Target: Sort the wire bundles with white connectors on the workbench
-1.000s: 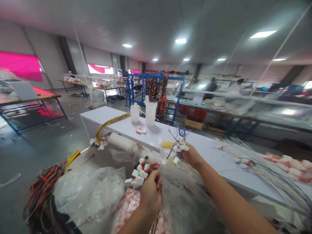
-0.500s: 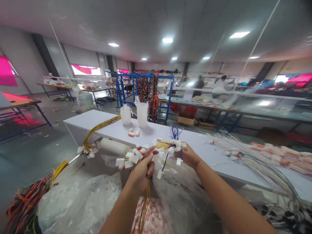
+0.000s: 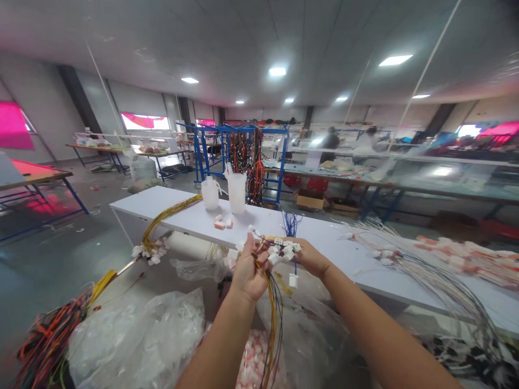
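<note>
A tangle of thin orange and black wires (image 3: 52, 329) lies at far left, beside a crumpled, glossy clear plastic bag (image 3: 138, 337). Slender yellow wires (image 3: 172, 208) arch over the near edge of the smooth white desk (image 3: 140, 201), toward its left corner, ending in blocky white connectors (image 3: 152, 249). Two translucent plastic containers (image 3: 237, 194), roughly cylindrical, stand near the far edge; small orange-and-white blocks (image 3: 223, 222) sit before them. The left hand (image 3: 250, 273) curls closed around yellow and black wires (image 3: 272, 319), which hang below the near edge. The right hand (image 3: 311, 256), just beside it above that edge, closes on boxy white plugs (image 3: 284, 249) with blue wires (image 3: 290, 222); its fingertips are partly hidden. Pale, stringy wires (image 3: 430, 278) trail over the near edge at right.
</note>
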A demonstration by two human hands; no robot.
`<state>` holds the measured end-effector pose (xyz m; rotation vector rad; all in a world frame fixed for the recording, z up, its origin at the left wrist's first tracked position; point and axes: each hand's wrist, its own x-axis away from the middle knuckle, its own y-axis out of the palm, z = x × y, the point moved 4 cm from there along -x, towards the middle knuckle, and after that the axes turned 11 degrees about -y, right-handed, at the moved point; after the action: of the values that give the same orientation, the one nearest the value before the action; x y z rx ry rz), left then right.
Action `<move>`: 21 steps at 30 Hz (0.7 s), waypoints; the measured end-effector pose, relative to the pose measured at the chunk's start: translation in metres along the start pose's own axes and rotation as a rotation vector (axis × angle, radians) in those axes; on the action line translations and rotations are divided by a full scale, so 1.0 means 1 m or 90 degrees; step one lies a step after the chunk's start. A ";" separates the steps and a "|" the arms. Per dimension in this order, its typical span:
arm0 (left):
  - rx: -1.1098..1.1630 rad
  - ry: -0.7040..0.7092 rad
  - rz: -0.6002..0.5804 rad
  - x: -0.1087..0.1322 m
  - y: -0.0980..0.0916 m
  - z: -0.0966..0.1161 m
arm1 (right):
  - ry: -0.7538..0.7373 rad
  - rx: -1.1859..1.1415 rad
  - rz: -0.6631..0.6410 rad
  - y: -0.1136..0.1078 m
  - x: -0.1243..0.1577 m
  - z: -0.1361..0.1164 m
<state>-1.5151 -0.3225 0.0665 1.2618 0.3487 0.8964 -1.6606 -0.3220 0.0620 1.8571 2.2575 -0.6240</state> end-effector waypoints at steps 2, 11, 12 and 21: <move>-0.012 -0.005 0.012 -0.005 0.002 0.000 | 0.002 0.004 0.006 -0.001 0.000 0.000; -0.084 0.118 -0.001 -0.022 -0.019 -0.009 | 0.005 -0.029 0.093 -0.010 0.002 0.010; -0.125 0.160 -0.009 -0.021 -0.017 -0.010 | 0.005 -0.025 0.099 -0.011 0.001 0.011; -0.341 0.183 0.001 -0.021 -0.013 -0.024 | 0.026 -0.005 0.061 -0.004 0.002 0.007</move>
<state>-1.5393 -0.3219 0.0419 0.6421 0.3062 1.0871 -1.6665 -0.3234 0.0554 1.9773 2.1773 -0.5671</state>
